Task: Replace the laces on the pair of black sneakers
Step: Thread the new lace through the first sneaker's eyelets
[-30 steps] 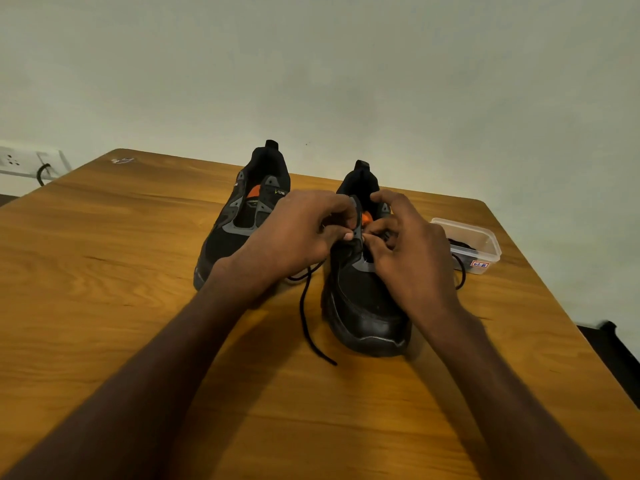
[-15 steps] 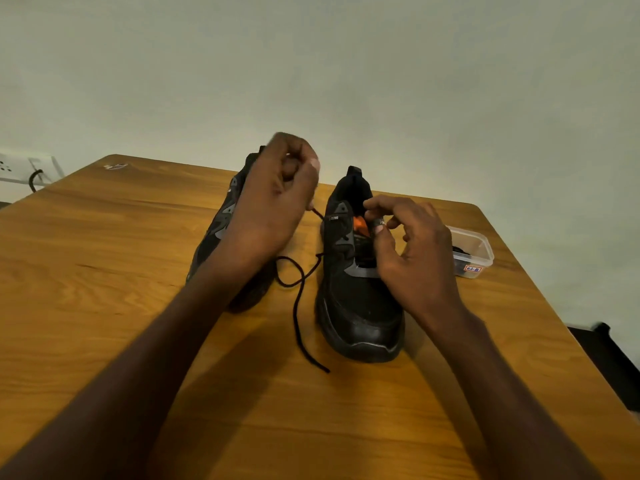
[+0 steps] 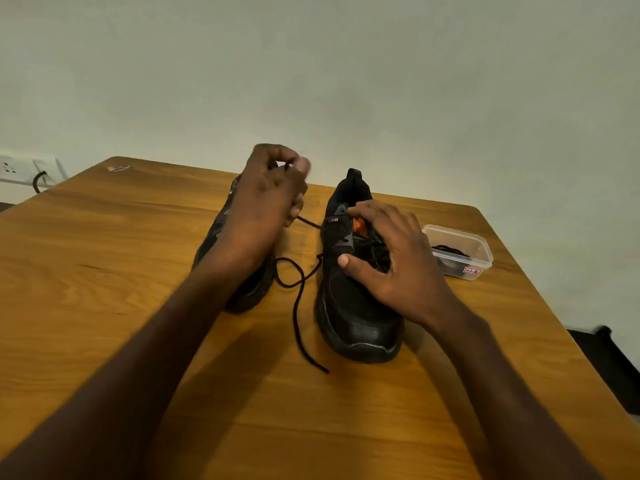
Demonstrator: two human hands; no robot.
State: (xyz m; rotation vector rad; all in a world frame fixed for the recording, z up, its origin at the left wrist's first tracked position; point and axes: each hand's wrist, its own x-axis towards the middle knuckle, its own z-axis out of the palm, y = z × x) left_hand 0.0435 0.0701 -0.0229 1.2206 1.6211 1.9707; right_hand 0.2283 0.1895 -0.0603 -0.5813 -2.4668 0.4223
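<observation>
The left hand [image 3: 266, 199] is raised above the left sneaker [image 3: 242, 271], its fingers curled and pinching the lace [image 3: 298, 306] near the fingertips; the pinch itself is blurred. From that hand the lace runs down and right toward the eyelets of the right sneaker [image 3: 356, 306], and its free part loops on the table [image 3: 104, 271] between the two shoes, its tip lying near, just left of the right sneaker's toe. The right hand [image 3: 391, 268] rests on the right sneaker's upper, fingers spread and gently bent over the tongue, thumb pressed on the left side by the eyelets. A clear tub [image 3: 460, 251] holding dark laces sits to the right, apart from the shoe.
</observation>
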